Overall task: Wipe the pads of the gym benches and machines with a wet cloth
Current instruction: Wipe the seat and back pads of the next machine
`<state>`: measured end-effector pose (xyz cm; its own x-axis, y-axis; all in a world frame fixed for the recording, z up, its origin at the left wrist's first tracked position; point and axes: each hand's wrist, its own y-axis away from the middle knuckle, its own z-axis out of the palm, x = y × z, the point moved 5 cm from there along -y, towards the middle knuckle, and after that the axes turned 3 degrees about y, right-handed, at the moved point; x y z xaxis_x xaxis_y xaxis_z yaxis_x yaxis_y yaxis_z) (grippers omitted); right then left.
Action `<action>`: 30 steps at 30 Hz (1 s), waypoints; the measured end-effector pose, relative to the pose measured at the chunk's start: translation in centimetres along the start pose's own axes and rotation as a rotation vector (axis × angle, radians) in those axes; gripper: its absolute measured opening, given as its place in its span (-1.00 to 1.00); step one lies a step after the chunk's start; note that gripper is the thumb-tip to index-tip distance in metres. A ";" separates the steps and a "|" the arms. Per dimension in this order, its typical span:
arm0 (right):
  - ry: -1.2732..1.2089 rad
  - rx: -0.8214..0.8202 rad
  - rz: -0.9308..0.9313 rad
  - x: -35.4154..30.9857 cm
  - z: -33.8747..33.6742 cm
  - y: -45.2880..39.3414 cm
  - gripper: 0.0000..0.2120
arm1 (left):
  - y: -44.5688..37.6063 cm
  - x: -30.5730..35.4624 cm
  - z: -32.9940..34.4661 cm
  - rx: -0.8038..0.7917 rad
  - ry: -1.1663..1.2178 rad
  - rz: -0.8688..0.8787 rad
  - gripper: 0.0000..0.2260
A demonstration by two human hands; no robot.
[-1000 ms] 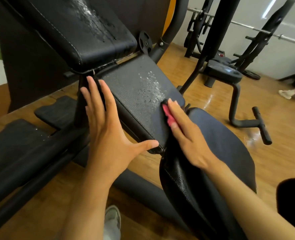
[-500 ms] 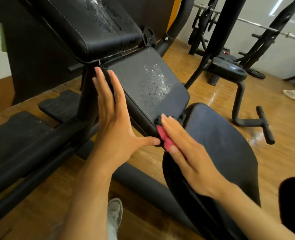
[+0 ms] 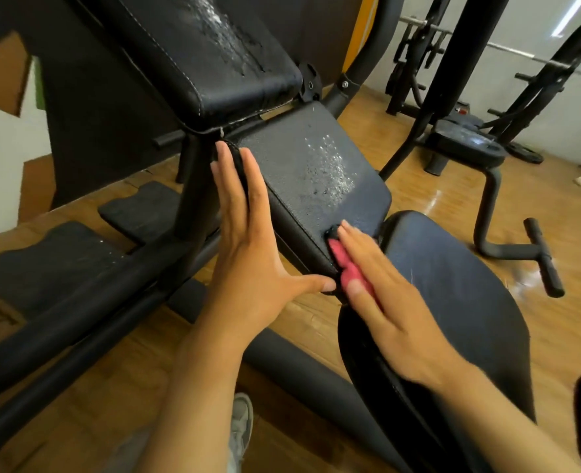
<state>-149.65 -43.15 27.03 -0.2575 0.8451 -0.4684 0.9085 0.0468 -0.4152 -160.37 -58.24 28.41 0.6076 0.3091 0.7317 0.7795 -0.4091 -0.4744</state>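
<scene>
A black middle bench pad [image 3: 302,172] slopes toward me, with water droplets on its right half. My left hand [image 3: 248,254] lies flat along the pad's left side, fingers straight, thumb touching the near corner. My right hand [image 3: 384,302] presses a pink cloth [image 3: 347,268] with straight fingers against the pad's near right corner. Above it is the upper back pad [image 3: 197,52], streaked with water. A rounded black seat pad [image 3: 453,302] lies under my right wrist.
Black frame tubes [image 3: 77,322] run across the lower left over a wooden floor, with black floor mats [image 3: 47,264] beside them. Another bench and rack [image 3: 470,148] stand at the right, and a foot bar [image 3: 545,257] lies on the floor. My shoe [image 3: 241,425] shows below.
My right hand has drawn the pink cloth down the pad from its right middle to the near corner. The left hand stays flat on the pad's left side.
</scene>
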 end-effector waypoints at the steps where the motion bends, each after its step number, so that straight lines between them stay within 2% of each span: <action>1: -0.019 0.022 0.025 0.8 -0.4 -1.0 -0.50 | 0.0 0.0 0.0 -0.004 0.005 0.001 0.47; 4: -0.045 0.169 0.262 7.0 -2.0 -5.1 -0.54 | 0.1 0.2 -0.1 -0.013 0.008 0.003 0.46; 7: -0.007 0.196 0.434 10.1 -2.6 -6.6 -0.49 | 0.2 0.2 -0.2 -0.019 0.005 0.009 0.44; 9: -0.024 0.176 0.355 7.8 -2.1 -5.5 -0.47 | 0.2 0.2 -0.1 -0.023 0.011 0.016 0.44; 12: 0.016 0.089 0.106 3.4 -0.8 -2.3 -0.50 | 0.1 -0.1 -0.1 -0.024 0.017 0.018 0.44; 14: 0.042 0.057 0.029 3.4 -0.8 -1.9 -0.50 | 0.1 -0.1 -0.1 -0.023 0.023 0.025 0.44; 15: 0.028 0.068 0.041 4.4 -1.2 -2.6 -0.51 | 0.1 -0.2 -0.1 -0.022 0.028 0.028 0.44; 19: -0.012 0.177 0.326 10.8 -3.1 -6.3 -0.53 | 0.2 -0.1 -0.2 -0.028 0.043 0.025 0.42; 20: -0.033 0.178 0.347 10.8 -3.0 -6.4 -0.53 | 0.2 0.0 -0.3 -0.029 0.043 0.027 0.42; 22: -0.079 0.126 0.269 8.0 -2.3 -5.3 -0.53 | 0.3 0.0 -0.4 -0.032 0.050 0.034 0.42; 25: -0.020 0.002 0.063 2.2 -0.6 -1.2 -0.51 | 0.2 -0.2 -0.3 -0.029 0.040 0.041 0.42; 27: -0.025 -0.068 -0.043 1.0 -0.2 0.6 -0.50 | 0.2 -0.3 -0.2 -0.029 0.033 0.040 0.42; 30: -0.054 -0.040 0.045 4.3 -1.2 -1.8 -0.51 | 0.2 -0.3 -0.2 -0.036 0.043 0.044 0.42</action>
<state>-151.98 -39.02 26.67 -0.2324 0.8170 -0.5277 0.9317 0.0314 -0.3618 -160.46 -58.61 28.26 0.6337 0.2533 0.7309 0.7453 -0.4528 -0.4894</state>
